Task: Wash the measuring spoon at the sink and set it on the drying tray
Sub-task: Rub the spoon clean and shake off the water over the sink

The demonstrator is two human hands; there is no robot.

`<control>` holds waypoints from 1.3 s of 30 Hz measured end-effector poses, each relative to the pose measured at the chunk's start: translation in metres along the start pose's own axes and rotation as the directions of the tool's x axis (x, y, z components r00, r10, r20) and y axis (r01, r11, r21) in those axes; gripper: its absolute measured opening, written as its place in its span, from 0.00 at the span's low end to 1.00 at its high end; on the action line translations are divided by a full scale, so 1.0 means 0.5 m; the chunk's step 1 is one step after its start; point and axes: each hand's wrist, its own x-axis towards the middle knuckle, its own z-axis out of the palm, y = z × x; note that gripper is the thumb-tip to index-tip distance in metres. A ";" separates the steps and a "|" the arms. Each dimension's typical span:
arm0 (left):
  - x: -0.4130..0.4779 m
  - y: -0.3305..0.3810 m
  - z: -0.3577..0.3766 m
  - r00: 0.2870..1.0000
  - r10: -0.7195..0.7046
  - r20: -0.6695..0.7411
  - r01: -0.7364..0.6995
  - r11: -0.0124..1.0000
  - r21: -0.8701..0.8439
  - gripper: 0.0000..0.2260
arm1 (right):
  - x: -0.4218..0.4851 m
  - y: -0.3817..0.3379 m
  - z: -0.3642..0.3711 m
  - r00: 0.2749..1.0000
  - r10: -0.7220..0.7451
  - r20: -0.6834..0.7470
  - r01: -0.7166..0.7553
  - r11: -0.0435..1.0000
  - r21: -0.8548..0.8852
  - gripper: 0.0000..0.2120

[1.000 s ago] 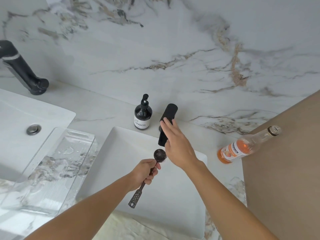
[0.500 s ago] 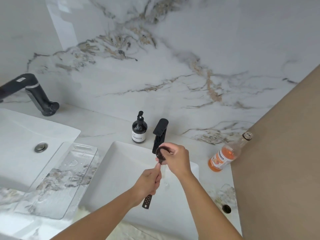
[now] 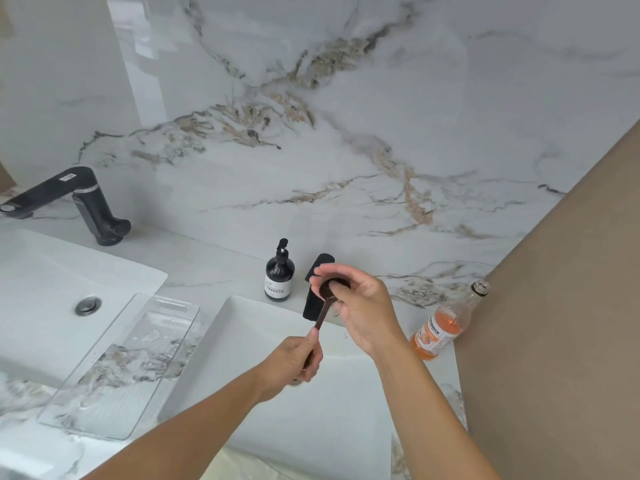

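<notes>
The dark measuring spoon (image 3: 325,308) is held over the white sink (image 3: 249,344), its round bowl up near the black faucet (image 3: 313,306). My left hand (image 3: 294,363) grips the lower handle, hiding its end. My right hand (image 3: 360,306) curls around the spoon's bowl, fingers and thumb touching it. The clear drying tray (image 3: 114,368) lies on the counter left of the sink, wet with drops.
A black soap pump bottle (image 3: 280,273) stands behind the sink, left of the faucet. An orange drink bottle (image 3: 446,323) leans at the right by a brown wall panel (image 3: 554,341). A second sink (image 3: 52,289) with its black faucet (image 3: 86,202) sits at far left.
My right hand left the faucet top and closed around the spoon's bowl. My left hand slid lower on the handle. The view tilted up, showing more wall.
</notes>
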 end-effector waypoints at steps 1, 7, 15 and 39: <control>-0.001 0.007 -0.002 0.999 0.008 0.031 -0.007 0.999 -0.039 0.30 | 0.001 -0.016 0.007 0.999 -0.021 0.040 0.022 1.000 -0.016 0.23; 0.012 0.082 -0.007 0.976 0.109 0.190 -0.066 0.973 -0.222 0.32 | 0.000 -0.080 0.019 0.950 -0.110 0.292 0.081 0.991 0.108 0.18; 0.006 0.119 0.033 0.986 0.143 0.081 -0.140 0.989 -0.044 0.29 | -0.022 -0.016 0.022 0.995 0.073 0.069 -0.059 0.979 -0.194 0.14; -0.083 -0.002 0.066 0.919 0.207 -0.337 -0.074 0.927 0.367 0.09 | -0.055 0.052 -0.064 0.967 0.194 -0.163 -0.229 0.944 -0.238 0.05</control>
